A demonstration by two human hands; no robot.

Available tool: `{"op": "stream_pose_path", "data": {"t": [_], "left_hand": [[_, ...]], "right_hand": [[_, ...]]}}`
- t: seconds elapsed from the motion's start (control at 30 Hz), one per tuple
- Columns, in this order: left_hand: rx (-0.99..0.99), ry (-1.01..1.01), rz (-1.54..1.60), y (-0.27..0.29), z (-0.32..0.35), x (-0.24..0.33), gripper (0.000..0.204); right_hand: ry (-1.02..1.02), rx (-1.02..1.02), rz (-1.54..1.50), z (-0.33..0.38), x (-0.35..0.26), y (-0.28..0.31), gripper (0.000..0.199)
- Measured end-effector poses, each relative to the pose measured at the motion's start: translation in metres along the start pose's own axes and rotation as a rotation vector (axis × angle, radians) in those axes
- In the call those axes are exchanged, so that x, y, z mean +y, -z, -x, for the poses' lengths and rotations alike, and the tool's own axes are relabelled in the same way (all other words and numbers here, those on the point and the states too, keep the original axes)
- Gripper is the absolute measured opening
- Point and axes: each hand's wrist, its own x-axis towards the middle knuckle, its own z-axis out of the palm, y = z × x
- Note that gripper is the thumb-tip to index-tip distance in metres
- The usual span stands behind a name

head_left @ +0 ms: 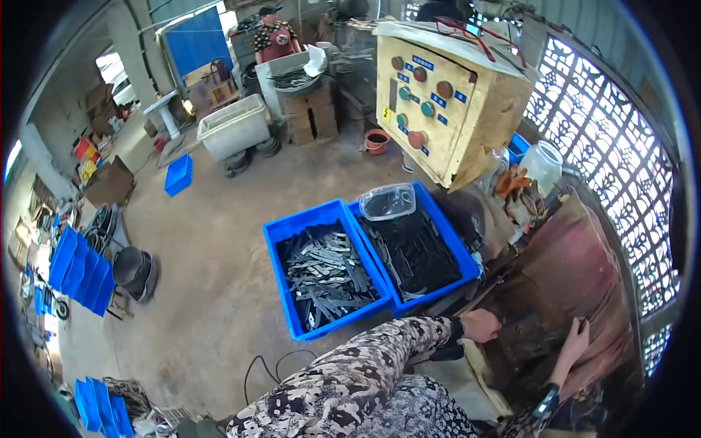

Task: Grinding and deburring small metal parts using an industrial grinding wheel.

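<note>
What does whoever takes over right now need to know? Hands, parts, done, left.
Left hand: closed around dark flat metal strips on the worn bench.
Right hand: open, fingers resting on the same pile.
Left blue bin: loose grey strips.
Right blue bin: darker strips, clear plastic tub at its far end.
Done: both bins part filled.
Left: the pile under the hands.

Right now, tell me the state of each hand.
Left hand: closed, fingers curled on the dark metal pieces on the work surface.
Right hand: open, fingers spread flat beside the same pieces.
</note>
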Motion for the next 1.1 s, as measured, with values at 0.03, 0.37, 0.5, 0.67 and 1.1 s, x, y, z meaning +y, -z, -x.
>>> {"op": "stream_pose_path", "data": {"t": [0.03, 0.37, 0.5, 0.67, 1.1], "left_hand": [[0.016, -0.008, 0.006, -0.002, 0.005, 0.002, 0.024], [-0.017, 0.018, -0.052, 0.009, -0.004, 0.005, 0.024], [-0.035, 0.028, -0.061, 0.003, -0.003, 0.002, 0.024], [-0.07, 0.045, -0.09, 0.01, -0.008, 0.004, 0.023], [-0.127, -0.028, -0.181, -0.008, -0.022, 0.002, 0.02]], "right_hand": [[-0.015, -0.048, 0.012, -0.005, 0.006, -0.002, 0.03], [-0.026, -0.128, -0.122, -0.071, 0.058, -0.044, 0.03], [-0.109, -0.182, -0.054, -0.071, 0.054, -0.043, 0.03], [-0.092, -0.034, -0.172, -0.056, 0.07, -0.047, 0.032], [-1.03, -0.341, -0.894, 0.165, 0.052, -0.091, 0.007]]}}
